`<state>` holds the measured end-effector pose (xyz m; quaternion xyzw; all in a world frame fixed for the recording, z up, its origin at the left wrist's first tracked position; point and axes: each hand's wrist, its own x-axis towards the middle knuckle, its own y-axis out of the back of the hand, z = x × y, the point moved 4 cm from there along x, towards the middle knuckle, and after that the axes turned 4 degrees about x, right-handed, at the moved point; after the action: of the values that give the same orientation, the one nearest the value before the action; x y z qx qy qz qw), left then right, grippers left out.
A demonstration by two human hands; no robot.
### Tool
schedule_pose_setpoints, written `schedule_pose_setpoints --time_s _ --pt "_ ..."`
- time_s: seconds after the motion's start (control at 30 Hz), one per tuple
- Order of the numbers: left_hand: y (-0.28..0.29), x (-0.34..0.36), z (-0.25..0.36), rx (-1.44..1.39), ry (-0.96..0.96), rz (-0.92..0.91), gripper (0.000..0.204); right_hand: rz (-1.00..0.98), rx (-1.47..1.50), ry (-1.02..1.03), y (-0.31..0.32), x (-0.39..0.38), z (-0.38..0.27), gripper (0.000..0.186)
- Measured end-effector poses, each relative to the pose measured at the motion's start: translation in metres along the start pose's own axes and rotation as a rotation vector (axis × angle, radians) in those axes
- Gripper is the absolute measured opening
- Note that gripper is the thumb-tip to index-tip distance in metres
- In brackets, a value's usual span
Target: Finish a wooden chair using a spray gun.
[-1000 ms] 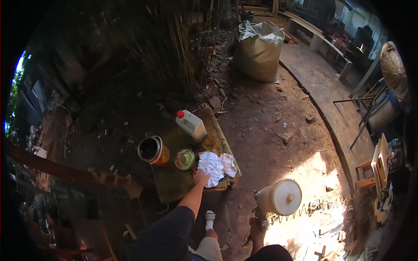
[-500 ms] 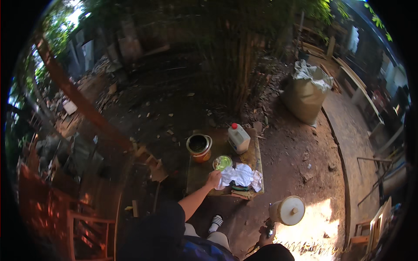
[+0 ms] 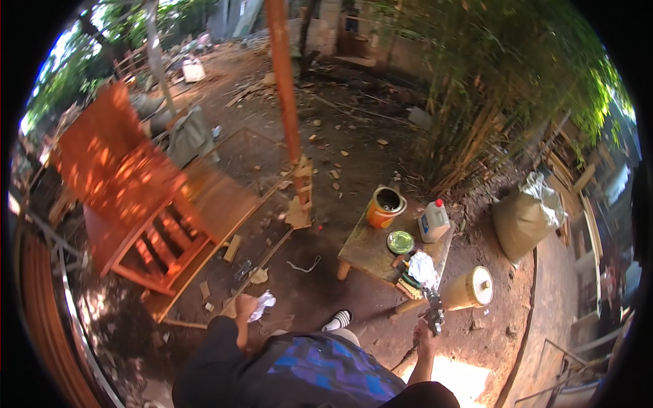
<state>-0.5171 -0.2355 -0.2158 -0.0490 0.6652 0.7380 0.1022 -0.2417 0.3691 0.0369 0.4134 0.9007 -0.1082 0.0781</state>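
My left hand [image 3: 245, 306] is closed around a crumpled white cloth [image 3: 262, 306], held out to the left above the ground. Closed too, my right hand [image 3: 425, 334] grips a dark metal tool that looks like a spray gun [image 3: 433, 314], with a dark hose [image 3: 407, 357] trailing below. The gun is in front of a low wooden table [image 3: 364, 249]. On that table are an orange pail [image 3: 382, 212] of dark liquid, a whitish jug [image 3: 434, 224] with a red cap, a green round lid or dish [image 3: 400, 242] and another white cloth [image 3: 424, 268].
A reddish-brown wooden chair [image 3: 146, 204] stands at the left on a board [image 3: 218, 197]. An orange-brown post [image 3: 282, 88] rises ahead. Right of the table are a lidded cylindrical container [image 3: 466, 289] and a large full sack [image 3: 524, 221]. Bamboo [image 3: 476, 115] grows behind the table.
My view has swung left, bringing the chair into fuller sight. My left hand has left the table, taking a white cloth to the left. The right hand has come up into view with the gun.
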Motion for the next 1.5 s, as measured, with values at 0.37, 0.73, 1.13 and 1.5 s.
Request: schedule_pose_setpoints --time_s 0.37,0.73,1.13,1.5 --pt "-0.001 -0.43 -0.224 0.13 0.676 -0.148 0.02 -0.293 -0.198 0.037 -0.071 -0.052 0.014 0.014" --pt "-0.133 -0.734 -0.169 -0.502 1.2 -0.045 0.022 -0.799 -0.196 -0.089 -0.144 -0.21 0.047 0.027" --pt "-0.104 -0.905 -0.214 -1.876 1.069 0.503 0.027 -1.147 -0.24 -0.33 -0.083 -0.383 0.104 0.038" --pt "-0.085 -0.917 -0.266 -1.767 1.325 0.859 0.028 -1.252 -0.418 -0.332 -0.1 -0.461 0.095 0.031"
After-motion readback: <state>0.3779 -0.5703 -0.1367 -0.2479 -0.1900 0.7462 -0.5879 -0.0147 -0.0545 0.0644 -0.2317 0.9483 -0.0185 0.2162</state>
